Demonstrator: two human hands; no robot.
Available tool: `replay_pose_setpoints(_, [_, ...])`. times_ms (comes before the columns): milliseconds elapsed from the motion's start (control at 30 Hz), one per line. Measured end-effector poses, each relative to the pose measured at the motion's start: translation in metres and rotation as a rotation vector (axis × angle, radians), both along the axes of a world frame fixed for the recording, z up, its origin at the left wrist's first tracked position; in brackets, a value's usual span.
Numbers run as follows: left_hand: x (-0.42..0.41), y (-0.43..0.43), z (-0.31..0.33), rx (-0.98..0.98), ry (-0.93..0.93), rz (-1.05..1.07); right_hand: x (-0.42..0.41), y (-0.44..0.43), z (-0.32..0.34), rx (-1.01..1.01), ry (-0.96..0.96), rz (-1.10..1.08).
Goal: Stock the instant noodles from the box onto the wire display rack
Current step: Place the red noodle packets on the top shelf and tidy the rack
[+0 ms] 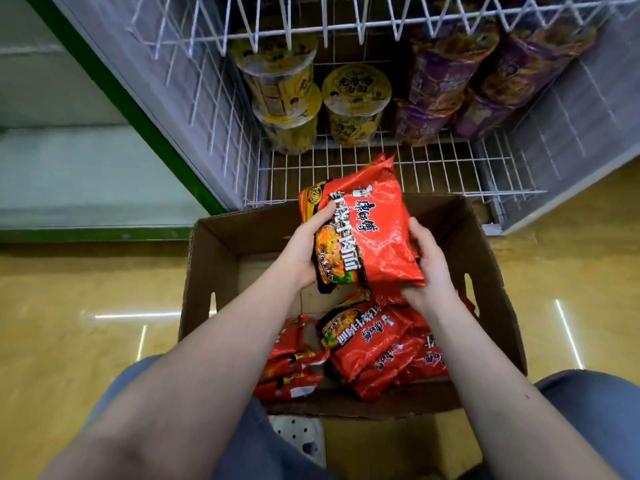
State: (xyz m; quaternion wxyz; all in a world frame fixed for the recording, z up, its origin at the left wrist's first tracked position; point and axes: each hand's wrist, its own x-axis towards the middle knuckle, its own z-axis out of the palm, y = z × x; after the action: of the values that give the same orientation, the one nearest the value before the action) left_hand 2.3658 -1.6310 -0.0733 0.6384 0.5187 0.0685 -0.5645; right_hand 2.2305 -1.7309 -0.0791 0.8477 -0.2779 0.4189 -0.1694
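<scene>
Both hands hold a stack of red instant noodle packets (pixel 370 230) above the open cardboard box (pixel 491 271). My left hand (pixel 304 251) grips the stack's left edge, thumb on top. My right hand (pixel 429 265) cups its right side and underside. More red packets (pixel 374 344) lie loose in the box's near half. The white wire display rack (pixel 433 168) stands just beyond the box; the front of its bottom shelf is bare wire.
Yellow noodle cups (pixel 353 102) and purple noodle bags (pixel 446 81) sit at the back of the bottom shelf. An upper wire shelf (pixel 311 26) overhangs them. A green-edged cabinet (pixel 114 98) stands at left. My knees and a white shoe (pixel 301 438) are below the box.
</scene>
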Motion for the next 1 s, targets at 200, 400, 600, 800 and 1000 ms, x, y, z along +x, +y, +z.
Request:
replay_pose_setpoints(200, [-0.009,0.015,0.082,0.129,-0.001,-0.011,-0.01,0.017,0.077,0.015,0.085,0.048])
replay_pose_setpoints(400, [-0.024,0.023,0.244,0.169,0.022,-0.037,-0.023,0.022,0.236,-0.003,0.137,0.026])
replay_pose_setpoints(600, [-0.028,0.036,0.433,0.204,-0.009,-0.056,-0.026,0.03,0.416,-0.063,0.128,0.066])
replay_pose_setpoints(800, [-0.033,0.043,0.588,0.181,-0.102,-0.067,-0.032,0.035,0.566,-0.137,0.066,0.08])
replay_pose_setpoints(1000, [-0.049,0.037,0.688,0.103,-0.227,-0.061,-0.045,0.029,0.663,-0.252,-0.021,0.084])
